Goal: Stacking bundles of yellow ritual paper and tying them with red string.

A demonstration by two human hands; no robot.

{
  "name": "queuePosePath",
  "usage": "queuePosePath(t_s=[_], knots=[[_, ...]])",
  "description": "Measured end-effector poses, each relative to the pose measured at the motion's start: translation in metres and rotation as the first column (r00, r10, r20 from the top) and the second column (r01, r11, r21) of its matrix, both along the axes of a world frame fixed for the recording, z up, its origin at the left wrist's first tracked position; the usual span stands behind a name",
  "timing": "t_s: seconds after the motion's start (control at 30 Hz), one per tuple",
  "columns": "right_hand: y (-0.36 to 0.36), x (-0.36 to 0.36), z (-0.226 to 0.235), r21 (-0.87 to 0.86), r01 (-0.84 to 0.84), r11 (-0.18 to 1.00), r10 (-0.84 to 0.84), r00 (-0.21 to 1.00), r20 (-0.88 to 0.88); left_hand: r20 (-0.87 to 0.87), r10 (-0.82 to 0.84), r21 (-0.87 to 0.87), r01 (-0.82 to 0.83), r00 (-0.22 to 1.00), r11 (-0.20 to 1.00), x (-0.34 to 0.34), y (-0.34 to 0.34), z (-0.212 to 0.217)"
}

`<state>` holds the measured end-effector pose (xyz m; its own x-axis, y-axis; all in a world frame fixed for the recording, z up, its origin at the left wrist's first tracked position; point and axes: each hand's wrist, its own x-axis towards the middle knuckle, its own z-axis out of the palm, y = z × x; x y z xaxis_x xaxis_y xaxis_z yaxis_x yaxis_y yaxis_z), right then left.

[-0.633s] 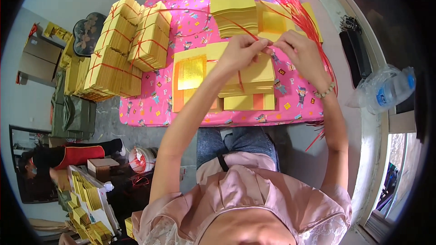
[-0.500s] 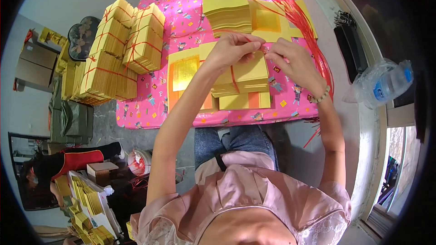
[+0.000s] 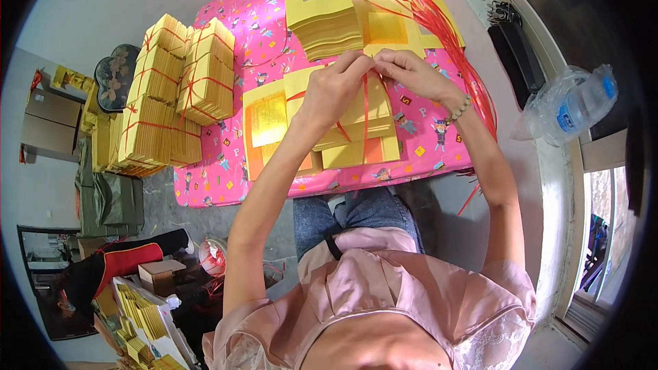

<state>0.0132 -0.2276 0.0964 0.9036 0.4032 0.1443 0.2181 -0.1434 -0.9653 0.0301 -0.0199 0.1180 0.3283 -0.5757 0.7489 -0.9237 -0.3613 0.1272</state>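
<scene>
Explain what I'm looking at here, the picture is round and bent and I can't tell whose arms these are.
The camera sits on a person's head and looks down through a fisheye lens, so straight edges curve. The two bare arms are that person's own. The left hand and right hand meet above a stack of yellow paper sheets, pinching a thin red plastic string wrapped around it. The stack lies on a table covered with a pink patterned cloth. Further left stand tied yellow paper bundles; a loose yellow paper pile lies behind. A clear plastic water bottle rests at the right.
</scene>
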Motion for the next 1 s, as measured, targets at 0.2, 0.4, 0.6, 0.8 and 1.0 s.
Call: queuePosePath(t_s=[0.2,0.4,0.6,0.8,1.0], knots=[[-0.005,-0.009,0.017,-0.147,0.235,0.961,-0.166,0.913,0.374,-0.218,-0.015,-0.104,-0.008,0.976,0.995,0.001,0.005,-0.004],[-0.014,-0.026,0.012,-0.335,0.522,0.785,-0.107,0.646,0.756,-0.508,-0.167,-0.190,0.079,0.845,0.979,-0.004,0.020,0.000],[-0.017,-0.036,-0.023,-0.292,0.450,0.844,-0.199,0.767,0.609,-0.756,-0.097,-0.156,-0.035,0.648,0.987,0.005,0.039,-0.016],[-0.010,-0.036,-0.032,-0.278,0.437,0.856,-0.287,0.847,0.447,-0.789,-0.256,-0.283,0.039,0.559,0.958,-0.001,0.019,0.000],[-0.012,-0.036,-0.043,-0.182,0.411,0.893,-0.324,0.869,0.375,-0.825,-0.467,-0.408,0.234,0.319,0.882,0.009,0.008,0.001]])
